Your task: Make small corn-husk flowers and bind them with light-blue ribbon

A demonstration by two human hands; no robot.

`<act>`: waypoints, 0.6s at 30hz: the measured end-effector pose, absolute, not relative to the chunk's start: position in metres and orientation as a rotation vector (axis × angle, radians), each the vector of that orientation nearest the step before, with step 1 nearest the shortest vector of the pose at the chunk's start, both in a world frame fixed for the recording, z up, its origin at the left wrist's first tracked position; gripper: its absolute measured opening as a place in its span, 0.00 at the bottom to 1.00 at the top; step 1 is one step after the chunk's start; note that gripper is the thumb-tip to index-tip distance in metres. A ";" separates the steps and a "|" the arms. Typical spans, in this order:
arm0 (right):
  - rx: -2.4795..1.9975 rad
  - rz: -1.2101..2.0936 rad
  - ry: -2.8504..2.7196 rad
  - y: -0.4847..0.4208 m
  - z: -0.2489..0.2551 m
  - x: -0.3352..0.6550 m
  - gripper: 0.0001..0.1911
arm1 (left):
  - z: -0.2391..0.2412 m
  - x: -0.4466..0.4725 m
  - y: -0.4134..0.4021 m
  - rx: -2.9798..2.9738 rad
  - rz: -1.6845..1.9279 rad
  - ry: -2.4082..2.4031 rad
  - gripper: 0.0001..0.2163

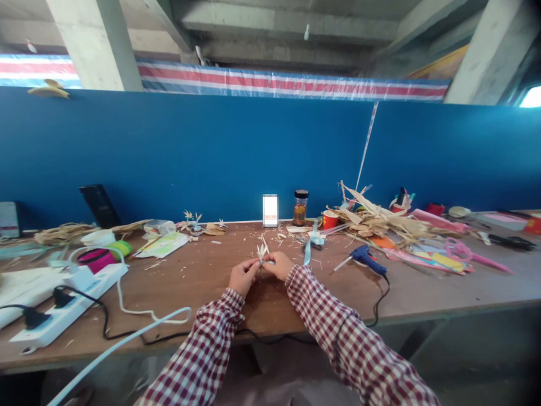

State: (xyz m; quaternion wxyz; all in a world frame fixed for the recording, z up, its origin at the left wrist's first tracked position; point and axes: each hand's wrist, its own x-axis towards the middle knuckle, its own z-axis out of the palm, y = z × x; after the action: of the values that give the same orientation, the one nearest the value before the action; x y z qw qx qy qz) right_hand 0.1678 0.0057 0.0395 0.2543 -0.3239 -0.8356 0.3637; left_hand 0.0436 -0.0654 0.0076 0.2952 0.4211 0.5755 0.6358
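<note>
Both hands meet over the middle of the brown table, around a small flower-like piece of pale dried husk (262, 250). My left hand (245, 276) pinches its lower part from the left, thumb and fingers pressed together. From the right, my right hand (279, 265) also closes on its base, and the fingertips hide where the pieces join. The pale petals point upward, above the fingers. To the right, a light blue ribbon (313, 243) lies across a dark pair of scissors. A blue glue gun (367, 259) rests farther right, nozzle toward the left.
Dried husks (380, 217) are heaped at the right, beside a red paper cup (330, 220) and a jar (301, 208). Pink scissors (477, 255) lie there too. A white power strip (71, 304) with cords occupies the left. A blue partition (211, 158) stands behind.
</note>
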 end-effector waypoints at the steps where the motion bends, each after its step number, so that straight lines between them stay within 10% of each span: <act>1: -0.878 1.000 -2.276 0.006 0.040 0.169 0.10 | 0.008 0.043 -0.066 1.118 1.690 1.509 0.21; 18: -0.850 1.099 -2.246 0.014 0.032 0.166 0.11 | 0.010 0.039 -0.068 1.022 1.665 1.369 0.20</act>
State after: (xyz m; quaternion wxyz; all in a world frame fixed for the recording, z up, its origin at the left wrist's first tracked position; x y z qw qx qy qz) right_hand 0.1662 0.0141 0.0317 0.2479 -0.3117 -0.8239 0.4032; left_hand 0.0387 -0.0684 0.0100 0.3691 0.3982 0.5335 0.6485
